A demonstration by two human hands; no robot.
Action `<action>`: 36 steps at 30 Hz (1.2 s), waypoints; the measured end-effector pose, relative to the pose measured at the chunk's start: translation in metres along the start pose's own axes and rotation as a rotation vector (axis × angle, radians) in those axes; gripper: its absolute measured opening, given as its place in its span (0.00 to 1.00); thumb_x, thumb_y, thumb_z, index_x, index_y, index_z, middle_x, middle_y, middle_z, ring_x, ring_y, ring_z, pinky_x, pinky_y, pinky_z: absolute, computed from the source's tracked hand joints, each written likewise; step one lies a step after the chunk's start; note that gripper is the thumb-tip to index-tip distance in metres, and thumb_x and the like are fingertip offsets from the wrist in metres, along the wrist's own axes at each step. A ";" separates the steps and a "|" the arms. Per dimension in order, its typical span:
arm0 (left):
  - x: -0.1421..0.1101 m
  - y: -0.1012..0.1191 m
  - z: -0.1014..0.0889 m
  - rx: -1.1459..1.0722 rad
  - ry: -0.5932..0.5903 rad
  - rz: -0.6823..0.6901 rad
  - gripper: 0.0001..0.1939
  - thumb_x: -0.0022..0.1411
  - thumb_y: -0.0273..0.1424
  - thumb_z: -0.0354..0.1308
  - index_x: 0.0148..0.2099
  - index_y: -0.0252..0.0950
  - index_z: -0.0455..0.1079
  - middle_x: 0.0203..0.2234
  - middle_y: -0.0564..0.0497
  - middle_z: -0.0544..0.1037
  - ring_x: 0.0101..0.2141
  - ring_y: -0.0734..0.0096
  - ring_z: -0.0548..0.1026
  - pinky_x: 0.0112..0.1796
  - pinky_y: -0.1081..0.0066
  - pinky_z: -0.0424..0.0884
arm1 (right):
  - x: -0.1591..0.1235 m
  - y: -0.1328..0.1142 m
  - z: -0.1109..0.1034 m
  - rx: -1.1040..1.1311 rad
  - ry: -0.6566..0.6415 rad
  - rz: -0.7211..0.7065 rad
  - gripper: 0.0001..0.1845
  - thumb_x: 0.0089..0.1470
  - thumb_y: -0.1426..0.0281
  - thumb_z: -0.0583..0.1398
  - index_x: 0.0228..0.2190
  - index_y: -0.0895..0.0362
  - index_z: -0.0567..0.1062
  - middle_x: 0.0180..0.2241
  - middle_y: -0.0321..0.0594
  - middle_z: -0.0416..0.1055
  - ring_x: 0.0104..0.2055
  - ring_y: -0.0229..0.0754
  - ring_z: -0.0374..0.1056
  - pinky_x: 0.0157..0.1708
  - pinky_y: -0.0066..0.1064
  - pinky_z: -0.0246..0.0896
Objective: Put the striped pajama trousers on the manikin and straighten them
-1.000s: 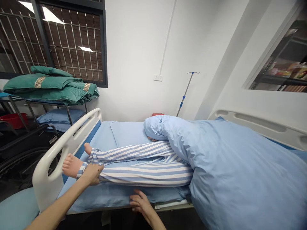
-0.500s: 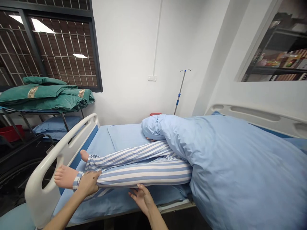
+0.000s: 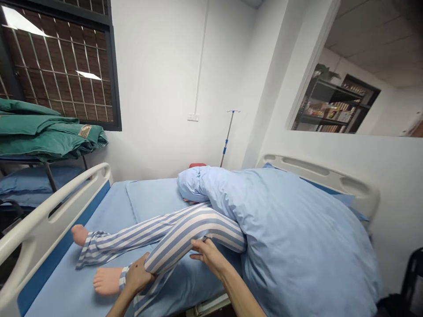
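A manikin-like figure lies on the bed in striped trousers (image 3: 185, 233), its near knee bent and raised. My left hand (image 3: 139, 274) is closed around the lower part of the near leg, just above the bare near foot (image 3: 108, 281). Beneath the bent knee is my right hand (image 3: 209, 256), its fingers apart and touching the trouser cloth at the underside. The far leg stays stretched out, with its bare foot (image 3: 79, 235) toward the footboard. A light blue quilt (image 3: 291, 233) covers the figure from the thighs up.
The white footboard (image 3: 59, 193) stands at left and the headboard (image 3: 317, 169) at right. Behind the bed are an IV pole (image 3: 226, 141) and a red object (image 3: 197, 165). Green folded bedding (image 3: 49, 136) lies on a rack near the window. A dark chair-like object (image 3: 414, 277) is at right.
The near leg has gone from straight to bent, with the knee raised and the foot drawn toward the hips. Both hands moved with it. The view has shifted right.
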State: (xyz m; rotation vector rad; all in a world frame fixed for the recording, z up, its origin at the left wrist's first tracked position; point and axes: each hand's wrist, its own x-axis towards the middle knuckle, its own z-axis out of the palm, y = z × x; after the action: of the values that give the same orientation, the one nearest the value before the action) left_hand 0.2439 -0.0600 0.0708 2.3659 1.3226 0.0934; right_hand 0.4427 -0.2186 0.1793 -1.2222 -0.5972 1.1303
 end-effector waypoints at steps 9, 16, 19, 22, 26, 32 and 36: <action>0.015 0.004 0.016 -0.103 0.009 0.049 0.25 0.40 0.29 0.54 0.45 0.43 0.65 0.35 0.55 0.75 0.38 0.65 0.72 0.33 0.74 0.60 | 0.010 -0.015 0.010 -0.080 0.161 0.042 0.28 0.40 0.53 0.63 0.40 0.56 0.67 0.46 0.44 0.67 0.44 0.47 0.66 0.39 0.37 0.62; 0.018 0.000 0.020 -0.127 0.035 0.042 0.26 0.38 0.30 0.56 0.45 0.44 0.65 0.34 0.56 0.75 0.37 0.65 0.72 0.32 0.74 0.61 | 0.014 -0.015 0.016 -0.001 0.194 0.063 0.26 0.41 0.53 0.62 0.39 0.55 0.67 0.40 0.42 0.70 0.36 0.41 0.68 0.37 0.35 0.62; 0.019 0.003 0.013 -0.117 0.018 0.032 0.29 0.38 0.29 0.56 0.48 0.44 0.63 0.36 0.55 0.76 0.38 0.65 0.72 0.32 0.74 0.62 | 0.015 -0.022 0.018 0.025 0.190 0.094 0.24 0.42 0.55 0.62 0.39 0.55 0.66 0.32 0.39 0.70 0.31 0.40 0.68 0.34 0.34 0.62; 0.020 0.009 0.007 -0.131 0.030 0.030 0.27 0.38 0.28 0.55 0.46 0.42 0.65 0.35 0.55 0.76 0.38 0.65 0.72 0.32 0.74 0.62 | 0.016 -0.033 0.017 0.031 0.191 0.112 0.22 0.43 0.56 0.61 0.37 0.56 0.65 0.26 0.36 0.68 0.27 0.40 0.68 0.31 0.33 0.61; 0.023 0.015 0.012 -0.174 0.042 0.053 0.29 0.38 0.27 0.54 0.48 0.41 0.64 0.36 0.54 0.76 0.39 0.65 0.72 0.33 0.74 0.63 | 0.016 -0.038 0.015 0.009 0.204 0.094 0.20 0.44 0.57 0.60 0.37 0.56 0.66 0.26 0.35 0.68 0.28 0.40 0.68 0.31 0.33 0.61; 0.028 0.012 0.031 -0.180 0.067 0.015 0.33 0.40 0.27 0.53 0.53 0.40 0.61 0.39 0.52 0.76 0.41 0.62 0.72 0.35 0.73 0.64 | 0.016 -0.025 0.014 -0.066 0.205 0.030 0.25 0.42 0.53 0.61 0.38 0.56 0.67 0.34 0.39 0.70 0.35 0.40 0.67 0.36 0.35 0.60; 0.031 0.009 0.030 -0.191 0.055 0.018 0.33 0.40 0.26 0.54 0.53 0.39 0.60 0.40 0.51 0.75 0.42 0.62 0.72 0.37 0.73 0.64 | 0.018 -0.019 0.015 -0.090 0.202 0.001 0.29 0.38 0.49 0.61 0.37 0.55 0.67 0.39 0.40 0.69 0.40 0.42 0.66 0.39 0.36 0.59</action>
State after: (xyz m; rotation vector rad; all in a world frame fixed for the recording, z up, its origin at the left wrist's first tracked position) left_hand 0.2756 -0.0486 0.0427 2.2284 1.2575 0.2801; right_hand 0.4431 -0.1948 0.1981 -1.3947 -0.4982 0.9748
